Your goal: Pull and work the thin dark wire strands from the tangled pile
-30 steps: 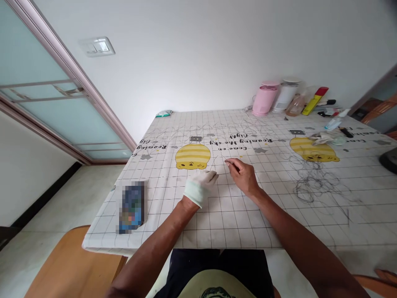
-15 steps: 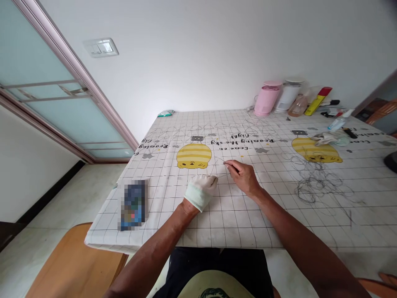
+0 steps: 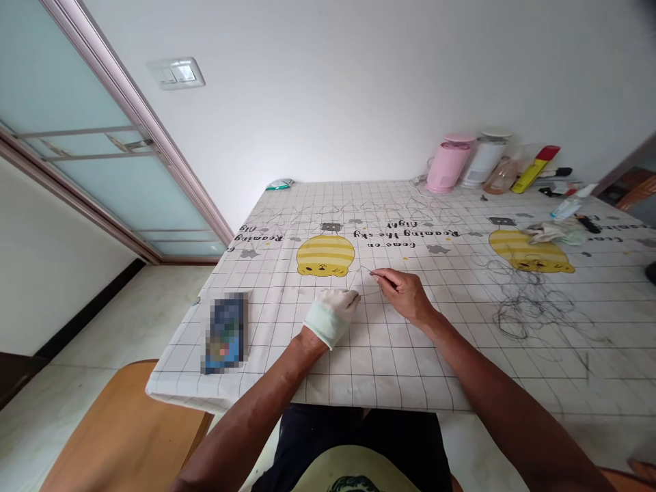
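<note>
My left hand (image 3: 335, 309), in a white glove with a pale green cuff, is closed near the middle of the table, with a thin dark thread (image 3: 367, 294) at its fingertips. To its right my bare right hand (image 3: 402, 290) pinches a small dark thing (image 3: 373, 273) too small to name. Fine thread runs between the hands and loops just beyond them. A loose tangle of dark thread (image 3: 527, 304) lies on the printed tablecloth (image 3: 287, 328) farther right.
A pixelated blue packet (image 3: 225, 333) lies at the left. Along the back right stand a pink device (image 3: 448, 166), a white one (image 3: 484, 162), bottles, and a spray bottle (image 3: 571, 203) near a crumpled glove (image 3: 556, 232). A wooden chair (image 3: 128, 430) is at lower left.
The view has shifted slightly, so the table's things appear a little farther right. Both hands keep nearly the same pose, with the right hand's fingertips marginally lower.
</note>
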`<state>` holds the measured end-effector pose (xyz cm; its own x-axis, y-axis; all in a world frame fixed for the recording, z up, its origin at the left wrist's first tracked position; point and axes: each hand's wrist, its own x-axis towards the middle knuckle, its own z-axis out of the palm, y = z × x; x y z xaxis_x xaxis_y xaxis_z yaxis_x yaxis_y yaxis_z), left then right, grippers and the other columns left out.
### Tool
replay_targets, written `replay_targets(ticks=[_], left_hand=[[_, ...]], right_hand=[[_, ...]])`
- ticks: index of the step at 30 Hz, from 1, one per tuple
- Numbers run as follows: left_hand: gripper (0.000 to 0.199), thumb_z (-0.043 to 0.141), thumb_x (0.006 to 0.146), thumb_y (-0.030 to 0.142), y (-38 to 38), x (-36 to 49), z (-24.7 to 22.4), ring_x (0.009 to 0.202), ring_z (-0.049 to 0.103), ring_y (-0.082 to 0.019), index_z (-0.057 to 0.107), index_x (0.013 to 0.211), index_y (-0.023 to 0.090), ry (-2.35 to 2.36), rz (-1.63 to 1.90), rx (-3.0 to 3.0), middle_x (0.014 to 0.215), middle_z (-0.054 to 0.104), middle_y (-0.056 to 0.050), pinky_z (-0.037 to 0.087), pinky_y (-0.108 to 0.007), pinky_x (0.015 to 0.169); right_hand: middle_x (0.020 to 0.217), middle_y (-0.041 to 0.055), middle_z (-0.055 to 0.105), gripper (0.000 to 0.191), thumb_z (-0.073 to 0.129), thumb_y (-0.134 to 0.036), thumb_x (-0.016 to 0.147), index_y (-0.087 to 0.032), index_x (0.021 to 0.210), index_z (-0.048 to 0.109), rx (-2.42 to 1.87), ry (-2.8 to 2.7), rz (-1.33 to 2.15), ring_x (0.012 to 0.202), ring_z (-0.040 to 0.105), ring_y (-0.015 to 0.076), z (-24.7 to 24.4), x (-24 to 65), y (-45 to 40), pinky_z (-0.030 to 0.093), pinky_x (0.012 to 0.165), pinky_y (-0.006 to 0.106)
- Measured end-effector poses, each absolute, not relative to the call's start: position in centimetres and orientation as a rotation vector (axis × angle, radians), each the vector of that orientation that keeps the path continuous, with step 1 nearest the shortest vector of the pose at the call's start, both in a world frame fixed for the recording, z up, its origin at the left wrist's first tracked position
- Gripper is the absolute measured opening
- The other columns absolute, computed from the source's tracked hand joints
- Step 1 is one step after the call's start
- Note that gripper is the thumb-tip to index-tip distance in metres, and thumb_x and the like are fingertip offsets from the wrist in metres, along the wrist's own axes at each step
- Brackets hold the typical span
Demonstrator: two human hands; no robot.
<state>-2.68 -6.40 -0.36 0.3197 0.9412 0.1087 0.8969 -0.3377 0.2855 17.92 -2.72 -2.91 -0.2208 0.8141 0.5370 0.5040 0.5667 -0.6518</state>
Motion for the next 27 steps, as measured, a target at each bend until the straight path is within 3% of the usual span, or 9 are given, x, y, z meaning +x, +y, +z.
replay_targets(ticks=[2,4,8,13,17,23,27], left_hand=[[0.027,0.052,0.104,0.031,-6.8,-2.8,-0.7,0.087,0.069,-0.024,0.076,0.117,0.025,1.736,0.469,2.433,0.093,0.077,-0.006,0.046,-0.034,0.079],[0.034,0.059,0.102,0.031,-7.4,-3.2,-1.2,0.090,0.070,-0.024,0.069,0.134,0.027,1.767,0.575,2.437,0.096,0.078,-0.006,0.049,-0.033,0.079],[0.047,0.064,0.099,0.034,-9.3,-5.0,-2.7,0.086,0.072,-0.021,0.060,0.145,0.029,1.828,0.762,2.370,0.102,0.079,-0.006,0.053,-0.030,0.076],[0.040,0.057,0.100,0.027,-13.6,-7.5,-4.6,0.084,0.073,-0.020,0.062,0.139,0.027,1.840,0.789,2.350,0.096,0.078,-0.005,0.057,-0.030,0.078],[0.035,0.057,0.097,0.020,-16.1,-8.4,-5.4,0.085,0.072,-0.022,0.065,0.131,0.026,1.831,0.718,2.327,0.095,0.078,-0.004,0.055,-0.032,0.076],[0.032,0.058,0.094,0.017,-16.4,-8.7,-4.9,0.081,0.069,-0.022,0.065,0.124,0.025,1.753,0.684,2.325,0.096,0.076,-0.002,0.047,-0.036,0.068],[0.011,0.060,0.095,0.021,-16.3,-8.9,-4.3,0.074,0.066,-0.020,0.064,0.105,0.024,1.695,0.659,2.332,0.084,0.071,0.000,0.038,-0.037,0.060]], right_hand=[[0.083,0.0035,0.077,0.024,0.058,-0.037,0.103,-0.023,0.108,0.077,-1.088,-1.879,0.428,0.069,0.070,0.0181,-3.0,17.9,-2.7,0.054,0.065,0.030],[0.083,0.0039,0.077,0.025,0.058,-0.038,0.103,-0.023,0.109,0.077,-1.111,-1.875,0.429,0.069,0.071,0.0183,-3.0,17.9,-2.7,0.053,0.064,0.030],[0.080,0.0036,0.076,0.028,0.057,-0.040,0.104,-0.022,0.108,0.077,-1.163,-1.877,0.450,0.065,0.069,0.0175,-3.2,17.7,-2.7,0.051,0.062,0.029],[0.082,0.0029,0.077,0.027,0.057,-0.042,0.103,-0.023,0.105,0.076,-1.220,-1.935,0.450,0.063,0.066,0.0169,-3.3,17.0,-2.5,0.050,0.062,0.029],[0.070,-0.0004,0.071,0.026,0.057,-0.044,0.102,-0.025,0.102,0.075,-1.270,-2.057,0.483,0.055,0.059,0.0164,-2.4,15.1,-1.2,0.045,0.056,0.029],[0.066,-0.0001,0.067,0.026,0.055,-0.042,0.099,-0.024,0.096,0.072,-1.306,-1.996,0.670,0.054,0.058,0.0172,-0.7,8.0,2.9,0.043,0.051,0.029],[0.064,-0.0002,0.065,0.023,0.053,-0.037,0.097,-0.022,0.099,0.071,-1.319,-1.939,0.836,0.054,0.062,0.0179,-1.0,3.1,5.7,0.046,0.050,0.028]])
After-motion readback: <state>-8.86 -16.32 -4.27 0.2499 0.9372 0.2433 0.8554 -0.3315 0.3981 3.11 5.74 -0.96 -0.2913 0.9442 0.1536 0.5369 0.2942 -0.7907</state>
